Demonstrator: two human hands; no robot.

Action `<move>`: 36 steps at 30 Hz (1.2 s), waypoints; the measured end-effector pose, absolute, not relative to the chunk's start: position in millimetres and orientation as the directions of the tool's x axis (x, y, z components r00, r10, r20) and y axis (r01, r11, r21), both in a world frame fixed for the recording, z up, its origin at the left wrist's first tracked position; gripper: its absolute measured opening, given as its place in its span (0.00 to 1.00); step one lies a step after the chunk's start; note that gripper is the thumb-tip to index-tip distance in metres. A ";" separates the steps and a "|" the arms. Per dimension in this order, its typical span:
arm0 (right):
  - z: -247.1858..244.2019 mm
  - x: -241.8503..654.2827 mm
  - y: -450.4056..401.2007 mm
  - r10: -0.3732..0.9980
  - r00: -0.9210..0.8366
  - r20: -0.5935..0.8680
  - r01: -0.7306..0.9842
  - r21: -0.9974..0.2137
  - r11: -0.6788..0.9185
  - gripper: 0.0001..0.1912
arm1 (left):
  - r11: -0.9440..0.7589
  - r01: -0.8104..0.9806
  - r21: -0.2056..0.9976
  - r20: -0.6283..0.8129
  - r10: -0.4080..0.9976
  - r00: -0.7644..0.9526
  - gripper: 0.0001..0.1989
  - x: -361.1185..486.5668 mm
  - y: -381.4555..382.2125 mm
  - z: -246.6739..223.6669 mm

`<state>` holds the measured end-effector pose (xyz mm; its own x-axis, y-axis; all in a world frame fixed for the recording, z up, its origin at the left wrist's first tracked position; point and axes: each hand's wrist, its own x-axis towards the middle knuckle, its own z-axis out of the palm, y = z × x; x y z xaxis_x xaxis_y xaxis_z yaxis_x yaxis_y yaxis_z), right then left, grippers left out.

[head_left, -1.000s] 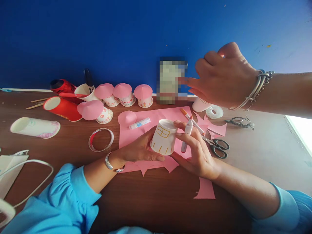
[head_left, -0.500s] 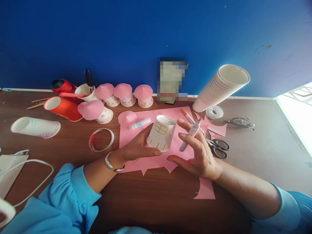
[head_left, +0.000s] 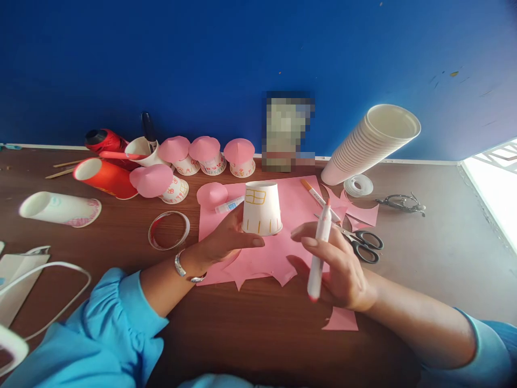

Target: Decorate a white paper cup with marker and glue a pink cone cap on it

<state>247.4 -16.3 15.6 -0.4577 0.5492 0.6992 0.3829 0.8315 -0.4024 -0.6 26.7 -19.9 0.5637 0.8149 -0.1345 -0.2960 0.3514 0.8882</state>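
Behind the table's [head_left: 250, 339] back edge rises a blue wall [head_left: 202, 64]; on the wood lies a pink sheet [head_left: 291, 215], its near edge cut into jagged points. Toward the back right corner is a tall cup stack [head_left: 363, 145]. Toward the left are a red cup [head_left: 107, 180] and a patterned cup [head_left: 60, 209], with several pink-topped cups [head_left: 239, 151] nearer the middle of the back edge. Scissors [head_left: 365, 246] lie just beside the right hand [head_left: 343, 264], partly behind it, with a white roll [head_left: 358, 186] beyond; a tape ring [head_left: 168, 230] sits just off the sheet's left edge. The left hand [head_left: 230, 234] grips the white cup [head_left: 262, 210], rim down, above the sheet, its thumb across the lower front. The right hand's fingers hold a marker [head_left: 321, 253], apart from that cup. Brown wood spreads from the jagged edge toward the person, a pink scrap [head_left: 341, 319] lying below the right wrist.
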 end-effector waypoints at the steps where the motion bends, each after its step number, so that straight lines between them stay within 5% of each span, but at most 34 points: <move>1: 18.6 247.5 -16.4 0.540 -0.460 0.705 0.357 -0.410 0.840 0.34 | 0.353 -0.288 0.890 -0.142 0.817 0.559 0.37 -0.7 26.8 -20.1; 5: 31.1 250.1 -16.6 0.474 -0.481 0.737 0.257 -0.398 0.881 0.15 | 0.369 -0.234 0.900 -0.189 0.812 0.553 0.39 -0.8 26.7 -16.2; 8: 32.9 252.9 -15.5 0.449 -0.522 0.725 0.261 -0.365 0.894 0.11 | 0.369 -0.207 0.906 -0.202 0.807 0.554 0.37 -0.1 25.9 -10.0; 12: 18.5 252.9 -12.5 0.531 -0.472 0.704 0.396 -0.369 0.841 0.15 | 0.385 -0.220 0.897 -0.207 0.802 0.560 0.39 1.8 25.4 -4.6; 16: 3.2 250.8 -7.7 0.599 -0.417 0.683 0.466 -0.405 0.786 0.32 | 0.386 -0.275 0.881 -0.169 0.798 0.578 0.34 3.4 27.2 -6.6; 21: 11.8 249.9 4.7 0.611 -0.441 0.657 0.457 -0.421 0.783 0.31 | 0.354 -0.334 0.874 -0.115 0.816 0.566 0.27 3.0 28.0 -12.6; 31: 1.0 249.7 -4.0 0.609 -0.496 0.619 0.473 -0.397 0.787 0.46 | 0.341 -0.211 0.916 -0.151 0.781 0.606 0.39 2.5 26.1 -15.4; 36: -2.4 245.9 -3.9 0.625 -0.473 0.621 0.466 -0.426 0.775 0.42 | 0.291 -0.129 0.948 -0.141 0.747 0.649 0.44 2.7 25.4 -13.3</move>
<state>245.9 -3.9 -2.4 -0.4732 0.6253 0.6205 0.4660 0.7755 -0.4260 2.7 25.4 -13.3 0.6495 0.7473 -0.1406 -0.1294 0.2908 0.9480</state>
